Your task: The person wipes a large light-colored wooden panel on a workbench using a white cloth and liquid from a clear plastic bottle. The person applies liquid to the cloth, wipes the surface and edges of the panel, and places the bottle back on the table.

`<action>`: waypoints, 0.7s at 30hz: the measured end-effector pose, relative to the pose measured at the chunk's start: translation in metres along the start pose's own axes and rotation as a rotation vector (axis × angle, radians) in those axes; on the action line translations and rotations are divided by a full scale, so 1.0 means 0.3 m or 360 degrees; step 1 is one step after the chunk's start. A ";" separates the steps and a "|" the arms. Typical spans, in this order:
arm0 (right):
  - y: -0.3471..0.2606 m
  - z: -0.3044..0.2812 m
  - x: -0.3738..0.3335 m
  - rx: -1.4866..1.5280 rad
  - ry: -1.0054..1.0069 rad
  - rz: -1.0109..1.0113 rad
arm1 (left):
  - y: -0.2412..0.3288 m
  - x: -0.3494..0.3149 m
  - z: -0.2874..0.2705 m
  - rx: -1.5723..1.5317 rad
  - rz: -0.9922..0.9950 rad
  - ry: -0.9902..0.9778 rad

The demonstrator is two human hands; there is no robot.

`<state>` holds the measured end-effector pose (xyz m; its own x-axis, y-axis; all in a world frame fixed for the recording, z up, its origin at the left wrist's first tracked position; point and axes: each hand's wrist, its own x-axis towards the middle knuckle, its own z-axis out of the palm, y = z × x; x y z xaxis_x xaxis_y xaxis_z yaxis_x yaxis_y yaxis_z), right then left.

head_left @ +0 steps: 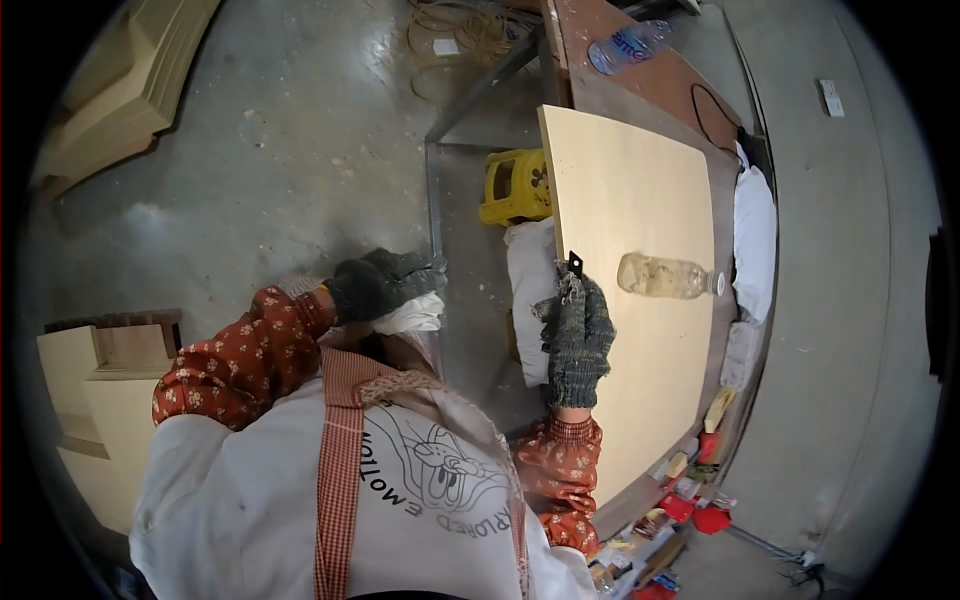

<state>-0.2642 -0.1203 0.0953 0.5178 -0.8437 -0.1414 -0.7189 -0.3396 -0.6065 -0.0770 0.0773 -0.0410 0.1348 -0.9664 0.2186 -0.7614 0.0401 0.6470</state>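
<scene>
My left hand (pixel 385 283), in a dark grey knit glove, is out over the floor beside the workbench, somewhat blurred. A crumpled white cloth (pixel 412 314) shows under its curled fingers and seems to be gripped. My right hand (pixel 578 345), gloved in the same grey knit, is at the left edge of a pale wood-coloured panel (pixel 655 190). Its fingers close on a small flat black piece with a hole (pixel 575 264), which sticks up past the fingertips; the rest of it is hidden. On the panel, right of this hand, lies a clear plastic bottle with a white cap (pixel 665 276).
Another bottle (pixel 630 46) lies at the bench's far end. A yellow plastic stool (pixel 516 187) and a white sack (pixel 530 290) are under the panel's left side. Pale wooden parts (pixel 130 90) stand at left. Small items and red pieces (pixel 711 519) clutter the near right.
</scene>
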 end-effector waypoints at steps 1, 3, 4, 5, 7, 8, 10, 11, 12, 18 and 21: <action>-0.005 -0.019 -0.008 -0.0028 -0.0136 -0.0207 | 0.069 0.044 -0.093 -0.0252 -0.0213 -0.0182; -0.137 -0.005 -0.037 -0.0078 -0.0429 -0.0304 | 0.099 0.079 -0.149 -0.0302 -0.0482 -0.0412; -0.209 -0.005 -0.057 -0.0110 -0.0565 -0.0350 | 0.095 0.087 -0.142 -0.0128 -0.0507 -0.0464; -0.272 -0.009 -0.091 -0.0157 -0.0655 -0.0244 | 0.140 0.111 -0.205 -0.0091 -0.0444 -0.0419; -0.290 0.008 -0.093 -0.0418 -0.0812 -0.0340 | 0.166 0.111 -0.245 -0.0096 -0.0158 -0.0339; -0.294 0.019 -0.097 -0.0467 -0.0784 -0.0504 | 0.113 0.106 -0.167 -0.0146 0.0095 -0.0318; -0.304 0.024 -0.090 -0.0455 -0.0797 -0.0623 | 0.111 0.141 -0.205 -0.0134 0.0286 -0.0688; -0.316 0.021 -0.085 -0.0488 -0.0794 -0.0577 | 0.090 0.125 -0.185 -0.0213 0.0464 -0.0431; -0.330 0.012 -0.080 -0.0520 -0.0791 -0.0531 | 0.056 0.092 -0.142 -0.0290 0.0637 -0.0172; -0.262 -0.053 0.013 0.0763 -0.0608 0.0012 | 0.045 0.090 -0.004 -0.0928 0.0724 0.0761; -0.123 0.017 0.002 0.0232 -0.0435 -0.0328 | 0.078 0.146 0.175 -0.1581 0.0481 0.0537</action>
<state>-0.2350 -0.1062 0.1135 0.7637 -0.6149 -0.1966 -0.5232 -0.4113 -0.7464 -0.1222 0.0226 -0.0544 0.3107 -0.7690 0.5587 0.0392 0.5977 0.8008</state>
